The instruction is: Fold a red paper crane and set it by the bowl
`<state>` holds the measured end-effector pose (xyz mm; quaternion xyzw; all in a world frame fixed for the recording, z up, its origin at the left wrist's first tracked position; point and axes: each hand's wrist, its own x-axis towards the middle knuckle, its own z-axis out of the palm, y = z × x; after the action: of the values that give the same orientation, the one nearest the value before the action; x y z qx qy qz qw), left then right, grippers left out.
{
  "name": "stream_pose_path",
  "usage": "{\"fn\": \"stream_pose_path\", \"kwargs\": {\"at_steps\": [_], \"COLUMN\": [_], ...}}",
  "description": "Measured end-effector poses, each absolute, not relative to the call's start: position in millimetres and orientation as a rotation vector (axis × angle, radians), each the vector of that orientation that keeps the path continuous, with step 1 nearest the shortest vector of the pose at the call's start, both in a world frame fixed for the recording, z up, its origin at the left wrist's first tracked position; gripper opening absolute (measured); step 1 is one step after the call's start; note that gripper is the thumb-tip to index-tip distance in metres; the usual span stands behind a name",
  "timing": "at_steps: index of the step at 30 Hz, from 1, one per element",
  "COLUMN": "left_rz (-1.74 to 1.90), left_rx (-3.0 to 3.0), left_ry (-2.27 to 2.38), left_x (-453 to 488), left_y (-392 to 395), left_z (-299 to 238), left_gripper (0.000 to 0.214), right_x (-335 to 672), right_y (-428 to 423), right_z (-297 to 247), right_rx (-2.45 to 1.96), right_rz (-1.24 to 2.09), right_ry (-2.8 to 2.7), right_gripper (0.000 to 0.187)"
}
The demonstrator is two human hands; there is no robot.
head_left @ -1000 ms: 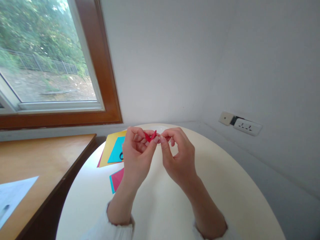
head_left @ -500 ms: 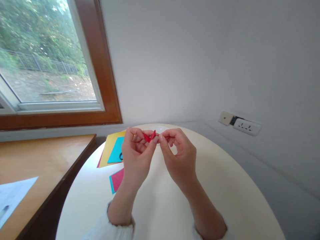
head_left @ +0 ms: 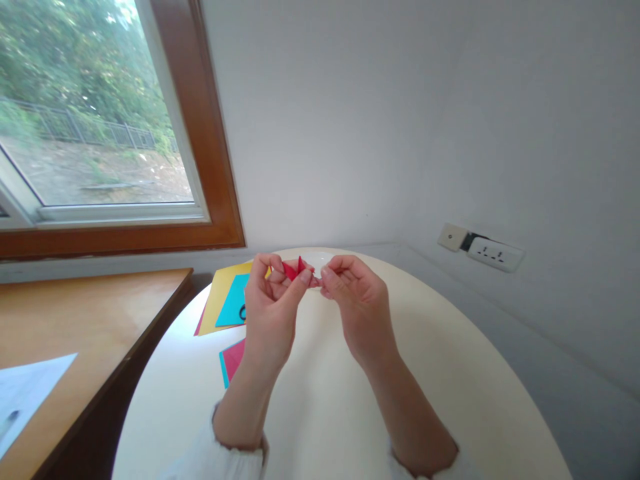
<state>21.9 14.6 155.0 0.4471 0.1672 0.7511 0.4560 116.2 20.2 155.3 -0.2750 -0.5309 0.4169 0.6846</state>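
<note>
A small folded piece of red paper [head_left: 295,269] is held up over the far part of the round white table [head_left: 450,373]. My left hand [head_left: 273,307] pinches it from the left with thumb and fingers closed around it. My right hand [head_left: 357,303] pinches its right end, fingers curled together. Most of the red paper is hidden between the fingertips.
Coloured sheets lie on the table behind my left hand: a yellow sheet [head_left: 220,297] with a cyan sheet [head_left: 234,303] on it, and a pink sheet [head_left: 234,357] nearer me. A wooden desk [head_left: 75,320] with white paper [head_left: 25,390] stands at left. A wall socket [head_left: 493,253] is at right.
The red paper has turned slightly in my fingers and more of its pointed flaps show above my left thumb. Both hands stay in nearly the same place.
</note>
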Motion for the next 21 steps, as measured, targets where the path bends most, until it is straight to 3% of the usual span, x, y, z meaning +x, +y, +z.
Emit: {"fn": "stream_pose_path", "kwargs": {"at_steps": [21], "left_rz": [1.756], "left_rx": [1.113], "left_ry": [0.436], "left_x": [18.7], "left_y": [13.5], "left_z": [154.2], "left_gripper": [0.034], "right_x": [119.3], "right_y": [20.0], "right_z": [156.1], "right_rx": [-0.647], "right_rz": [0.796], "right_ry": [-1.245], "right_gripper": [0.011]}}
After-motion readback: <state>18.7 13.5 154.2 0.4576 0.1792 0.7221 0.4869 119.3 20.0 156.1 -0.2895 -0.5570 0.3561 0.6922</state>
